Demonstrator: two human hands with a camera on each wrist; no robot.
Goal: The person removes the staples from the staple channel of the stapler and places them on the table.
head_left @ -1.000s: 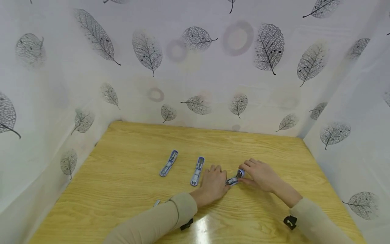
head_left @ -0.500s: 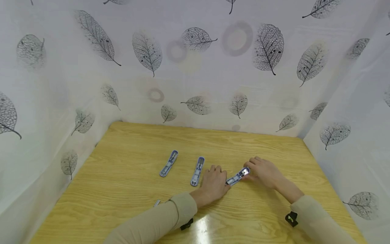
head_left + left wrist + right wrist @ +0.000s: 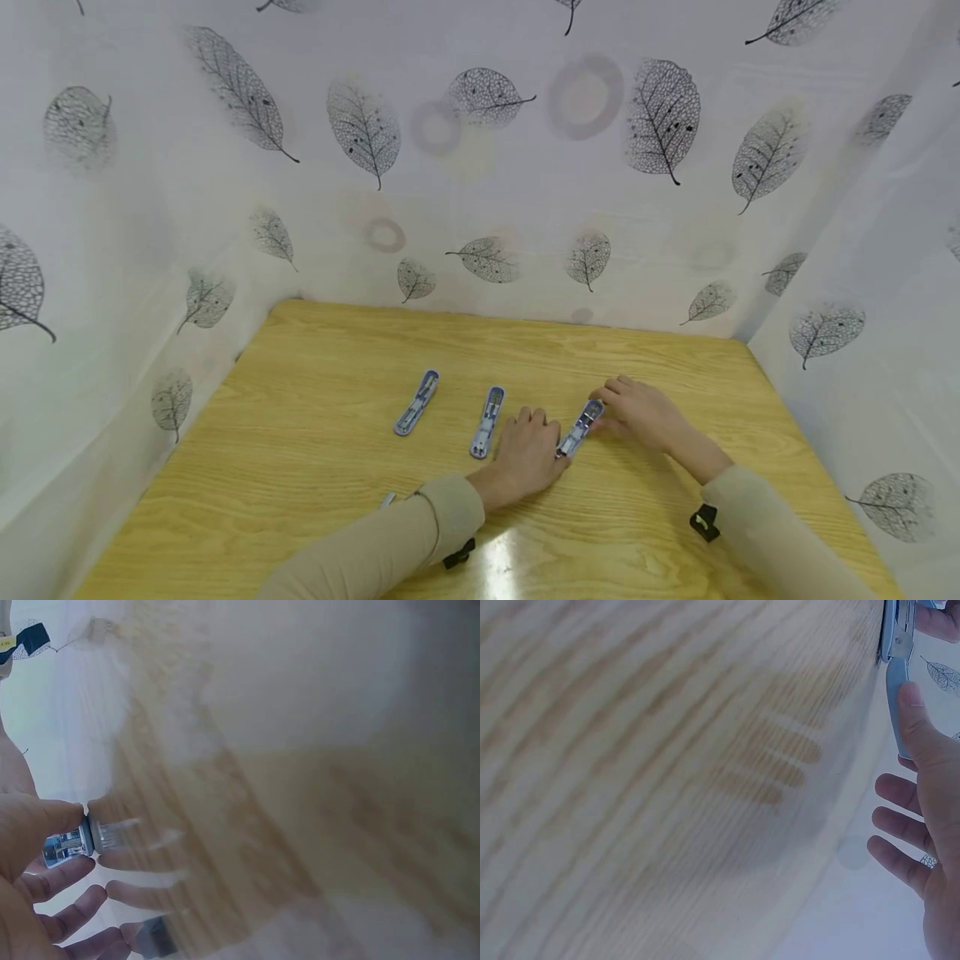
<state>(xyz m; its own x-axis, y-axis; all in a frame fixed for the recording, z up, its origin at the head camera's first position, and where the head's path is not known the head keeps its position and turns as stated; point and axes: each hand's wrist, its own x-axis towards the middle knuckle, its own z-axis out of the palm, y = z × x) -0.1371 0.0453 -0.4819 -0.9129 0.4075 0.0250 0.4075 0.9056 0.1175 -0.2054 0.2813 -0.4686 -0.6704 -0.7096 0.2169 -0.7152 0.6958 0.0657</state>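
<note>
A small blue-grey stapler [image 3: 577, 430], opened out lengthwise with its metal parts showing, lies slantwise between both hands. My left hand [image 3: 525, 454] pinches its near end between thumb and index finger, the other fingers spread. At the far end, my right hand [image 3: 641, 414] grips it with the thumb on one side and the index finger mostly hidden behind. In the right wrist view the stapler [image 3: 897, 712] bends at its hinge, while the left wrist view shows only its near end [image 3: 66, 845]. Left of my left hand lies a second opened-out stapler [image 3: 487, 422].
Further left is a third stapler [image 3: 417, 403], opened out like the others. A small silver strip [image 3: 387, 500] lies beside my left sleeve, partly covered by it. The wooden table [image 3: 315, 358] is bounded by leaf-printed sheets [image 3: 540, 183] at the back and sides.
The held stapler's far part has unfolded away from the near part, and that end has then swung up and left with my right hand. My left hand stays put.
</note>
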